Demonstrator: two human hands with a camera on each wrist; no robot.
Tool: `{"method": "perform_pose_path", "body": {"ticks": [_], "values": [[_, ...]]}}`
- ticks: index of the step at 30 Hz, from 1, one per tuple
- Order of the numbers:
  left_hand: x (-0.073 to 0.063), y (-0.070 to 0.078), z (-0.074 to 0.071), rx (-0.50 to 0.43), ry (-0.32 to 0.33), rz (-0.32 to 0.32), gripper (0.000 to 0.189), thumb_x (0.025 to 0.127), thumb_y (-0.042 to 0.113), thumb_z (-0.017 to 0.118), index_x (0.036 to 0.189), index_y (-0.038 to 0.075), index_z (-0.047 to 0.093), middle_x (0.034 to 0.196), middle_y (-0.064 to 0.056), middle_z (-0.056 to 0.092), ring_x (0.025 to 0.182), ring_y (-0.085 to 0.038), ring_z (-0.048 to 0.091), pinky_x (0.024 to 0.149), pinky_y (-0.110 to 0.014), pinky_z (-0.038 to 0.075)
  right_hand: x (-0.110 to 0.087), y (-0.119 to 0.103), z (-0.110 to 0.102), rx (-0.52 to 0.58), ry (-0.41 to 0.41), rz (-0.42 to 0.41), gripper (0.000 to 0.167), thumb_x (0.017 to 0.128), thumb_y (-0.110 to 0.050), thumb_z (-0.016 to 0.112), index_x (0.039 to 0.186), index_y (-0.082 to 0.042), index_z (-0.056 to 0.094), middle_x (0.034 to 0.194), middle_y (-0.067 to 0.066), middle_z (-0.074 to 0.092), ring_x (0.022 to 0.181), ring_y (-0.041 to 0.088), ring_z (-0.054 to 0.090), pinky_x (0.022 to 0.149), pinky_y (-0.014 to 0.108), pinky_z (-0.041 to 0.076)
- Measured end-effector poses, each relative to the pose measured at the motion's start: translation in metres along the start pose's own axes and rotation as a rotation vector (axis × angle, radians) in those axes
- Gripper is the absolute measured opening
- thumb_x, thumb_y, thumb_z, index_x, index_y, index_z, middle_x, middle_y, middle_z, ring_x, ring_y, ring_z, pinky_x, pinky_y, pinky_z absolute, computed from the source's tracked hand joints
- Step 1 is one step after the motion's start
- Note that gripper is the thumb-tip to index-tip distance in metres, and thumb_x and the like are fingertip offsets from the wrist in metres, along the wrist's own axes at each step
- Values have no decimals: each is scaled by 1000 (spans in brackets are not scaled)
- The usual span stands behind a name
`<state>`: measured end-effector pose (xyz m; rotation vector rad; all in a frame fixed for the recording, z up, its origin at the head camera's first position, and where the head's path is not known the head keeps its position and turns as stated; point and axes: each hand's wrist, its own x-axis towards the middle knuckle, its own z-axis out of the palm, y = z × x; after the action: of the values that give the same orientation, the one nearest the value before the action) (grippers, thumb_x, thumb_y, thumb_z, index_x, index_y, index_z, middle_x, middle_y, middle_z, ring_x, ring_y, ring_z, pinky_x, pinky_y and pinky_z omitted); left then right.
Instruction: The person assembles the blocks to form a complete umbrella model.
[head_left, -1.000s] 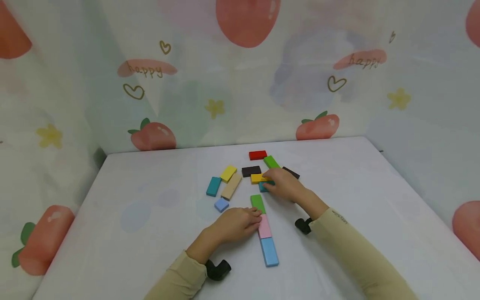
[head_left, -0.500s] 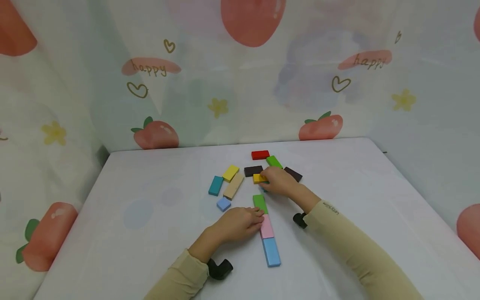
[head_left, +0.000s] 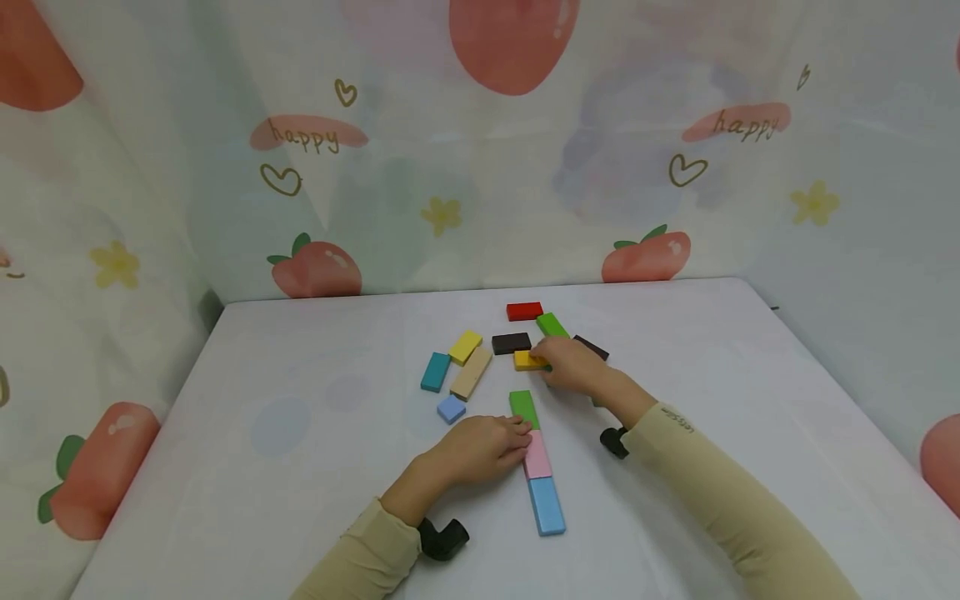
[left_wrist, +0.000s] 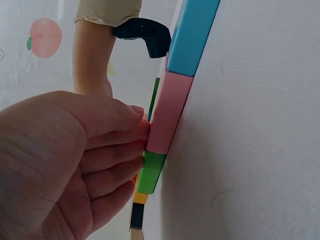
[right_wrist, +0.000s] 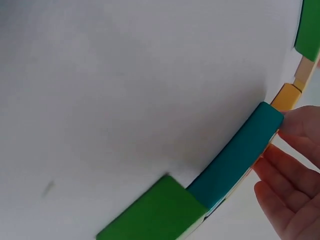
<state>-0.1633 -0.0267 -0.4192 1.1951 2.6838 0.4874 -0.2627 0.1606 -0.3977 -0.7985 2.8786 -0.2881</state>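
My left hand (head_left: 480,448) lies beside a line of flat blocks. Its fingertips touch the pink block (left_wrist: 172,112) and the green block (left_wrist: 153,172) beyond it, fingers fairly straight. A light-blue block (head_left: 547,506) continues the line toward me. Further up, my right hand (head_left: 573,367) reaches over an orange-yellow block (head_left: 527,361) and a teal block (right_wrist: 240,155), which it mostly hides in the head view. In the right wrist view the thumb touches the teal block's end, with the other fingers on the far side. Whether they pinch a block cannot be made out.
Red (head_left: 524,312), green (head_left: 552,325) and dark (head_left: 512,343) blocks lie behind; another dark block (head_left: 592,347) is to the right. Yellow (head_left: 465,347), teal (head_left: 435,372), tan (head_left: 472,373) and small blue (head_left: 452,409) blocks lie left. A green block (right_wrist: 150,215) meets the teal one.
The view has shifted a little, so everything sits slightly further right. My right hand and the orange-yellow block have moved slightly right, and the front teal block is now mostly covered. My left hand stays put.
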Motion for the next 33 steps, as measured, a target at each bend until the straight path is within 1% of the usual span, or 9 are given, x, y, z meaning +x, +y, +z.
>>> {"method": "perform_pose_path", "body": {"ticks": [2,9,14,19,24,33], "values": [[0,0,0,-3,-3,-2,34,95,28,51,124,13,60,126,5,55,122,-6,43,97,-24,37,0,3,0,5,8,-7,30,82,-4,66,111,3,63,108,13,63,100,26,57,91,41,44],[-1,0,0,-19,-4,-5,34,95,27,51,124,13,60,126,5,55,122,-6,43,97,-25,37,0,8,0,64,5,43,27,80,0,67,107,2,67,104,11,65,94,24,59,90,42,45],[-1,0,0,-13,-1,3,33,95,27,51,124,13,60,126,5,55,122,-6,43,97,-24,37,-1,8,1,53,7,44,26,80,0,67,106,2,67,103,11,66,94,24,59,89,41,46],[0,0,1,-10,-1,0,34,95,28,51,124,13,60,126,5,55,121,-6,43,97,-24,37,-6,7,0,30,7,44,25,80,-1,68,105,2,68,100,10,66,92,24,59,88,40,47],[1,-1,2,0,-3,-6,34,95,28,51,124,14,60,126,6,55,122,-5,43,97,-24,37,-12,8,1,19,24,20,25,80,-1,69,104,2,68,100,10,66,93,24,59,87,39,47],[1,-1,1,5,3,1,34,95,29,50,124,14,60,126,6,55,121,-5,43,97,-24,37,-18,8,1,-7,52,-58,24,78,1,69,103,3,68,98,11,65,92,24,60,86,38,48]]}}
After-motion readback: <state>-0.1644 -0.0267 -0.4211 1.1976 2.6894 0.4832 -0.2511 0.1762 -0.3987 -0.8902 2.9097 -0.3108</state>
